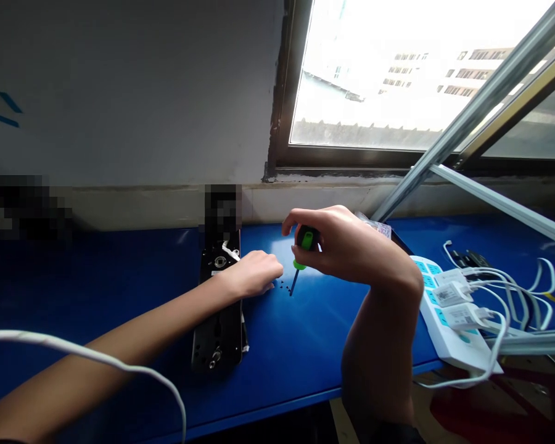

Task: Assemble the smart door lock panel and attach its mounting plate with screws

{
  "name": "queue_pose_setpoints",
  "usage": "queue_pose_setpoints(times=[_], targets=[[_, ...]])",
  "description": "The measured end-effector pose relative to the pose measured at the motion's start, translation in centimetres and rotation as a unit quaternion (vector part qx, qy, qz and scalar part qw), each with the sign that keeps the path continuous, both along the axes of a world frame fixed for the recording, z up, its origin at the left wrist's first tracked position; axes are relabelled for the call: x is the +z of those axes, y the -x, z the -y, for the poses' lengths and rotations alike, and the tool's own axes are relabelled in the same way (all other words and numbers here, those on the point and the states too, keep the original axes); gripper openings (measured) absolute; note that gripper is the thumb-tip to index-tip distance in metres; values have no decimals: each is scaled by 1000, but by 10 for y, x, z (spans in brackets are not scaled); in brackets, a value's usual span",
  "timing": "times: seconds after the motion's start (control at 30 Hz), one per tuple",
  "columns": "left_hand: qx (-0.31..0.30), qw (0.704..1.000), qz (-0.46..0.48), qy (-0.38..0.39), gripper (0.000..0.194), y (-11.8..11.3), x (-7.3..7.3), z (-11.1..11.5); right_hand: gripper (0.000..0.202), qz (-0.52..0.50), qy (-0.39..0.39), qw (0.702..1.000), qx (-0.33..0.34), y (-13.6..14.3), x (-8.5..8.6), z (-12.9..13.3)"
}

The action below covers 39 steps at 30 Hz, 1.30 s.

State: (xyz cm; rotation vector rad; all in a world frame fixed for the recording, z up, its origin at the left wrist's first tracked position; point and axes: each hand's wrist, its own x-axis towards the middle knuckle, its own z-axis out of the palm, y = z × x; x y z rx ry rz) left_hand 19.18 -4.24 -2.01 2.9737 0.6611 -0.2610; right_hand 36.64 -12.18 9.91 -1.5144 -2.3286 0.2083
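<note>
I held the screwdriver (300, 264) in my right hand (335, 240), with the fingers bent around its fat handle. It pointed down at a slant, I think so that its tip could get at the tiny dark bits (285, 285), which looked like screws, on the blue table (300, 364). The tip was right by them, but from so far away I could not tell if one was stuck to it.

My left hand (256, 274) was on the other side of the bits, with its fingers curled in close together. I could not tell if it pinched anything, as the fingertips were mostly hidden. Maybe it was there to keep the bits near.

The long black device (218, 342) lay flat on the table, left of the bits and under my left arm (166, 324), perhaps so it was easy to reach. The white power strip (428, 299) sat well apart on the right, maybe to leave room.
</note>
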Motion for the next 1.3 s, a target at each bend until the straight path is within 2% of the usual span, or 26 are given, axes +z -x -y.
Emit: queue_pose_setpoints(times=[0.27, 0.7, 0.97, 1.1, 1.2, 1.3], targets=[[9, 1000, 17, 22, 18, -14, -16, 3, 25, 6, 9, 1000, -14, -4, -1, 0], [-31, 996, 57, 55, 22, -25, -23, -2, 23, -22, 12, 1000, -13, -12, 3, 5], [-14, 998, 60, 30, 26, -13, -16, 2, 22, -13, 0, 1000, -2, -10, 1, 4], [-12, 998, 56, 4, 28, -3, -6, 4, 20, -13, -2, 1000, -1, -7, 0, 2], [-17, 997, 72, -8, 28, 15, 9, 5, 23, -31, 3, 999, 11, -2, 1, 1], [-25, 989, 147, -19, 23, 45, 21, 5, 27, -63, -3, 997, 42, 7, 2, 0]])
